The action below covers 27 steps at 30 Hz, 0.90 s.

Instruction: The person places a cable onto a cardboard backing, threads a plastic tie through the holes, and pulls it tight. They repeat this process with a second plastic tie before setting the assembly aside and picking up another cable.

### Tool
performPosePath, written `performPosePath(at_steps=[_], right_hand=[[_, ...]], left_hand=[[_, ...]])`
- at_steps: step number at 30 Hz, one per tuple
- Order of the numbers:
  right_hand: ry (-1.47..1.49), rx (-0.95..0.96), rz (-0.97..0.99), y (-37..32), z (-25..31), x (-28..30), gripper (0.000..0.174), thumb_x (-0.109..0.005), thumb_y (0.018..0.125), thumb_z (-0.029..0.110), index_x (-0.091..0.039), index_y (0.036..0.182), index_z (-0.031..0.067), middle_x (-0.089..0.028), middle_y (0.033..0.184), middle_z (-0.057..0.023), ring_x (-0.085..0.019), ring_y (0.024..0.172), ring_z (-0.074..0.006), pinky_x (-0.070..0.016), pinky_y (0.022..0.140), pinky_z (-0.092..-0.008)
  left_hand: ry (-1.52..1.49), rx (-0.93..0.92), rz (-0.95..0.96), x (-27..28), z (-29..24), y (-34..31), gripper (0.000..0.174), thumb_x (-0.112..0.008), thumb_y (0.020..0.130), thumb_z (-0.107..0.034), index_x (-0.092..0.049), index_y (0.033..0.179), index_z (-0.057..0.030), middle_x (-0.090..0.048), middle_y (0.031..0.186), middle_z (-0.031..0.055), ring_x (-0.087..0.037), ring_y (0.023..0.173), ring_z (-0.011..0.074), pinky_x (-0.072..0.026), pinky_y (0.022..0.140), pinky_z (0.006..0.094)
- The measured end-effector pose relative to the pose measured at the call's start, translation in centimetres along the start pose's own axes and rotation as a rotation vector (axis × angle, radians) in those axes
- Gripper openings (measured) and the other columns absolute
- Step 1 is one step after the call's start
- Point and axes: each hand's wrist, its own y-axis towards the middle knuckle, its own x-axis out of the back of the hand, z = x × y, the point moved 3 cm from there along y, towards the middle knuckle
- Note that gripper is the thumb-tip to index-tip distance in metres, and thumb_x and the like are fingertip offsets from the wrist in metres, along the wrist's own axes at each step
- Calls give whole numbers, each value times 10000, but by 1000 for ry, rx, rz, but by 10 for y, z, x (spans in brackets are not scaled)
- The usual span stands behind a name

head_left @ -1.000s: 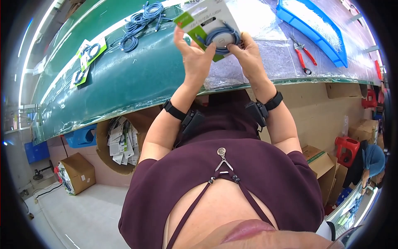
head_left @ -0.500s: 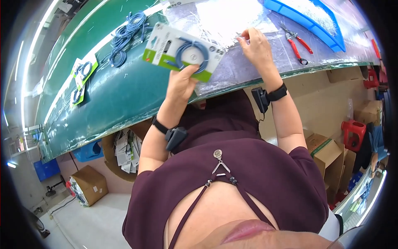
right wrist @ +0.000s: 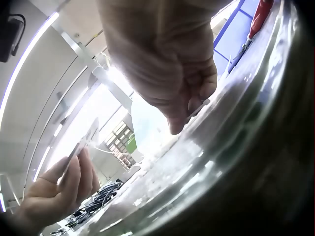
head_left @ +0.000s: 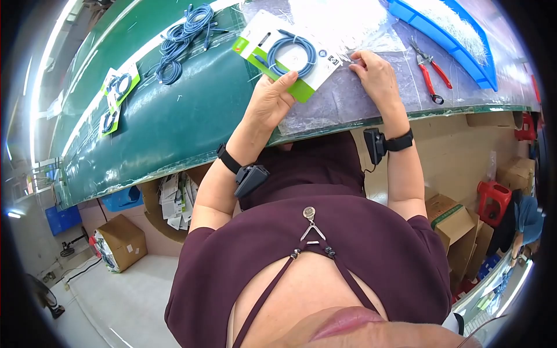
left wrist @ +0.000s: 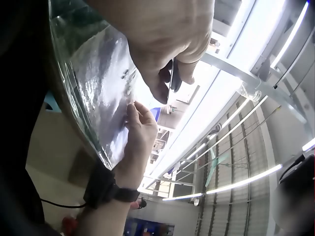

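Left hand (head_left: 271,101): gripping a flat green-and-white cardboard package (head_left: 293,58)
Package: over the grey tabletop (head_left: 325,110), bearing a coiled blue cable (head_left: 313,55)
Right hand (head_left: 377,78): beside thin white strips (head_left: 348,45) — whether pinching one, cannot tell

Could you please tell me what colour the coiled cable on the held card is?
The coiled cable is blue, clearest in the head view.

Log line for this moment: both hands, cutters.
left hand: holds cable card | right hand: near loose white strips, grip unclear | red-handled cutters: untouched
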Motion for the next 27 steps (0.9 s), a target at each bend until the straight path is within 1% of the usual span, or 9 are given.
performPosePath(at_steps=[3, 7, 10, 12, 16, 19, 20, 23, 27], right_hand=[[-6, 65, 3, -5, 0, 12, 132, -673, 802, 85, -630, 916, 35, -643, 848, -122, -626, 758, -272, -490, 671, -350], [12, -5, -115, -13, 2, 30, 125, -661, 816, 56, -625, 932, 26, -627, 860, -104, -615, 731, -225, -484, 651, -307], [153, 82, -213, -17, 9, 41, 119, -649, 828, 25, -627, 945, 26, -599, 855, -83, -588, 709, -174, -473, 640, -266], [238, 66, -171, -23, 23, 44, 118, -649, 826, 14, -630, 942, 24, -592, 848, -76, -578, 705, -162, -469, 640, -258], [472, 45, -86, -30, 44, 44, 109, -652, 819, -12, -639, 923, 18, -580, 830, -58, -558, 698, -132, -461, 638, -239], [623, 45, -61, -30, 56, 39, 95, -659, 814, -21, -643, 901, 14, -581, 822, -50, -558, 700, -121, -460, 634, -234], [638, 53, -61, -27, 63, 38, 93, -663, 807, -26, -646, 890, 14, -582, 819, -47, -559, 702, -116, -458, 632, -228], [680, 67, -66, -19, 79, 37, 90, -672, 795, -36, -652, 867, 13, -583, 813, -42, -560, 706, -105, -454, 627, -218], [636, 156, -37, -8, 92, 34, 91, -678, 784, -43, -656, 857, 7, -580, 797, -40, -561, 688, -103, -456, 607, -217]], left_hand=[[-2, 20, 139, -9, -6, -1, 381, -550, 870, 41, -453, 1235, -5, -570, 1187, 132, -581, 1107, 314, -515, 910, 549], [6, 34, 42, -8, -2, 4, 394, -516, 868, 48, -429, 1250, 5, -563, 1193, 136, -565, 1128, 347, -508, 899, 596], [18, 43, 5, -11, 1, 12, 401, -517, 857, 53, -426, 1246, 12, -568, 1178, 136, -556, 1140, 355, -494, 925, 591], [28, 52, -18, -10, 0, 14, 405, -517, 851, 56, -425, 1243, 16, -571, 1170, 137, -551, 1146, 359, -488, 938, 588], [-247, 116, 18, -7, -9, 22, 399, -529, 845, 42, -433, 1232, 32, -556, 1197, 152, -540, 1152, 352, -495, 933, 547], [-688, 312, 173, -10, -12, 17, 294, -533, 852, -1, -462, 1135, 34, -549, 1119, 132, -557, 1045, 281, -511, 894, 469], [-674, 312, 166, -9, -12, 16, 294, -533, 852, -1, -462, 1135, 34, -549, 1119, 132, -557, 1045, 281, -511, 894, 469], [-1034, 453, 276, -23, -5, 7, 156, -517, 873, -48, -462, 1010, 3, -499, 971, 86, -516, 883, 210, -528, 769, 386], [-1162, 492, 386, -28, -7, 1, 82, -495, 889, -69, -432, 927, -32, -420, 861, 58, -469, 801, 183, -520, 677, 350]])
